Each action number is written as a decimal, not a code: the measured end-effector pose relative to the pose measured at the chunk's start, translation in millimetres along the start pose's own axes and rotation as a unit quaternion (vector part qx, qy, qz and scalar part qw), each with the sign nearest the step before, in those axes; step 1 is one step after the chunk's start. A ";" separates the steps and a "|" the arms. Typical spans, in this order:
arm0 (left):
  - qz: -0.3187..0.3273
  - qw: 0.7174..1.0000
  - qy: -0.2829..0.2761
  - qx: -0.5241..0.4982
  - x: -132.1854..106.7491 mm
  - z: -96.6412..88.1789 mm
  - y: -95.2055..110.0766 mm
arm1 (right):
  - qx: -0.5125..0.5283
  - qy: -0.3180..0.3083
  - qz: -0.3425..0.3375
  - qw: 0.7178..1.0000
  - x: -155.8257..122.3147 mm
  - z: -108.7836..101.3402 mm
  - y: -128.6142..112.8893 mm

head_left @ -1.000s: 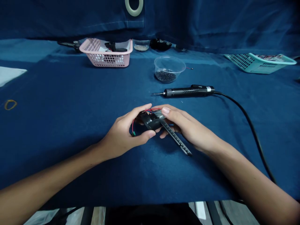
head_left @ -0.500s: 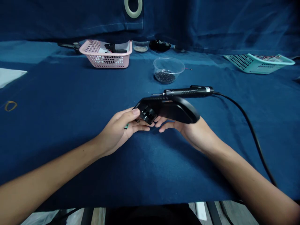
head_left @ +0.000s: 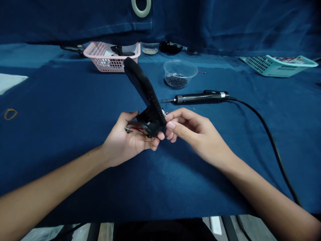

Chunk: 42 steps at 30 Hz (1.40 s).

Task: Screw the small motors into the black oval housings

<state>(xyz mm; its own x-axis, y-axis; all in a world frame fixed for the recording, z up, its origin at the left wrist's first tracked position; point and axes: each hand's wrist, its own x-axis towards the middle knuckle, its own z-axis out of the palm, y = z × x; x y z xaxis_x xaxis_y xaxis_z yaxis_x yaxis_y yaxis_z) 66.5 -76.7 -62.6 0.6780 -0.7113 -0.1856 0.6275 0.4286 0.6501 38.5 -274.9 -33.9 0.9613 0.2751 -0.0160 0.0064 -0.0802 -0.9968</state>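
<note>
A long, curved black plastic housing (head_left: 146, 92) stands steeply tilted over the table, its upper end leaning left. My left hand (head_left: 130, 137) is closed around its lower, blocky end, thumb on the left side and fingers beneath. A small circuit board (head_left: 128, 130) on thin red and black wires lies against the left palm. My right hand (head_left: 192, 129) pinches at the housing's lower right edge with thumb and fingertips. Close to those fingertips, a small white part with a bit of red (head_left: 164, 112) shows behind the edge; its kind is hard to make out.
A black electric screwdriver (head_left: 200, 97) lies beyond my right hand, its cable running right and toward me. Behind it stands a clear tub (head_left: 180, 68) of small dark screws. A pink basket (head_left: 112, 63), a turquoise basket (head_left: 286, 68) and a yellow rubber band (head_left: 10, 114) are farther out.
The housing has swung from lying nearly level, pointing right, to steeply upright. My right hand has moved from beneath it to its lower right edge. The small board now shows in my left palm.
</note>
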 end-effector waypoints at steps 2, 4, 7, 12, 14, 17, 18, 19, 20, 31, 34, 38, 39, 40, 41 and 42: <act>-0.003 1.000 -0.004 0.002 -0.7 0.3 0.1 | 0.002 -0.001 -0.001 1.000 -0.4 0.4 -1.2; -0.004 1.000 -0.010 0.002 -1.3 0.5 0.1 | 0.003 -0.001 -0.004 1.000 -0.8 0.5 -1.8; -0.002 1.000 -0.011 0.000 -1.6 0.2 -0.2 | 0.004 -0.003 -0.004 1.000 -1.3 0.4 -1.6; 0.014 1.000 0.006 0.014 -1.1 -2.0 -0.4 | -0.007 0.002 -0.001 1.000 -1.8 0.8 -1.2; 0.029 0.999 0.017 0.027 -0.9 -2.9 -0.4 | -0.012 0.004 -0.002 1.000 -1.7 0.6 -1.3; 0.051 0.998 0.018 0.030 -0.6 -3.9 -0.6 | -0.018 0.005 -0.012 1.000 -1.2 0.0 -0.9; 0.054 0.998 0.015 0.030 -0.4 -4.0 -0.8 | -0.019 0.006 -0.016 1.000 -1.1 -0.3 -0.6; 0.056 0.998 0.013 0.030 -0.3 -4.0 -1.0 | -0.020 0.007 -0.019 1.000 -1.0 -0.6 -0.4; 0.058 0.998 0.013 0.032 -0.2 -3.8 -1.1 | -0.020 0.008 -0.021 1.000 -0.9 -0.8 -0.2; 0.069 0.993 0.029 0.096 -3.2 -1.8 0.8 | -0.031 0.012 -0.035 0.999 1.1 -1.6 1.9; 0.068 0.991 0.036 0.105 -3.9 -1.6 0.6 | -0.030 0.013 -0.033 0.999 2.0 -2.3 2.4; 0.082 0.988 0.035 0.126 -3.8 -2.4 0.1 | -0.017 0.017 -0.028 0.999 2.2 -2.5 2.3; 0.093 0.985 0.035 0.143 -3.5 -3.1 0.1 | -0.011 0.018 -0.019 1.000 2.2 -2.5 2.0; 0.103 0.980 0.033 0.165 -3.2 -4.0 0.1 | -0.006 0.018 -0.008 1.000 2.2 -2.6 1.6; 0.113 0.975 0.030 0.190 -2.8 -5.0 0.2 | -0.001 0.022 0.005 1.000 2.4 -3.0 1.3; 0.124 0.967 0.028 0.219 -2.5 -6.2 0.2 | 0.001 0.027 0.020 0.999 2.7 -3.6 1.1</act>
<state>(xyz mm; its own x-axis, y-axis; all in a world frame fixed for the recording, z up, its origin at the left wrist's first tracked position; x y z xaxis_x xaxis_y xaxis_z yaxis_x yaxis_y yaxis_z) 67.3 -71.4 -66.6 0.8136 -0.5813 -0.0156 0.2290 0.2956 0.9275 42.1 -277.7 -34.7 0.9741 0.2203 -0.0514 -0.0327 -0.0875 -0.9956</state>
